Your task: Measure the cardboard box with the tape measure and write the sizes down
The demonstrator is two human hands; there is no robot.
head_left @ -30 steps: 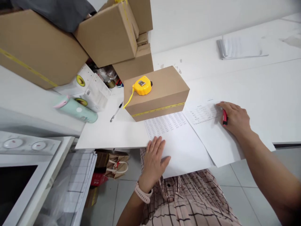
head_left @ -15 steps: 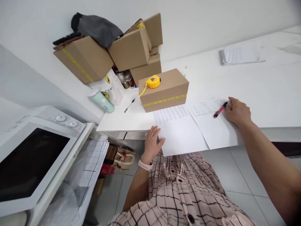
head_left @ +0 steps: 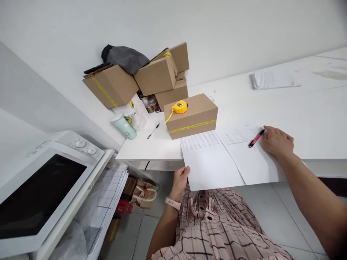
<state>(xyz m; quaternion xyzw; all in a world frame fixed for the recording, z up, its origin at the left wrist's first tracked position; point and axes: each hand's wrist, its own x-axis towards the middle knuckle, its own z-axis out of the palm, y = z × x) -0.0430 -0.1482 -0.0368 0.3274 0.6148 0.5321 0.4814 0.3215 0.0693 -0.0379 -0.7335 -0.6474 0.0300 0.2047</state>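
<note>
My left hand grips the left edge of a printed sheet that overhangs the front of the white table. My right hand rests on a second printed sheet and holds a red pen, its tip on the paper. Just behind the sheets stands a cardboard box with a yellow tape measure on top, its tape running round the box.
A stack of cardboard boxes with a dark cloth sits at the back left. A mint bottle, a white pack and a black pen lie beside it. A white appliance stands at the left. Folded papers lie far right.
The view has pulled back and up. My left hand slid from lying flat on the sheet to gripping its left edge. My right hand laid the red pen down lower on the paper.
</note>
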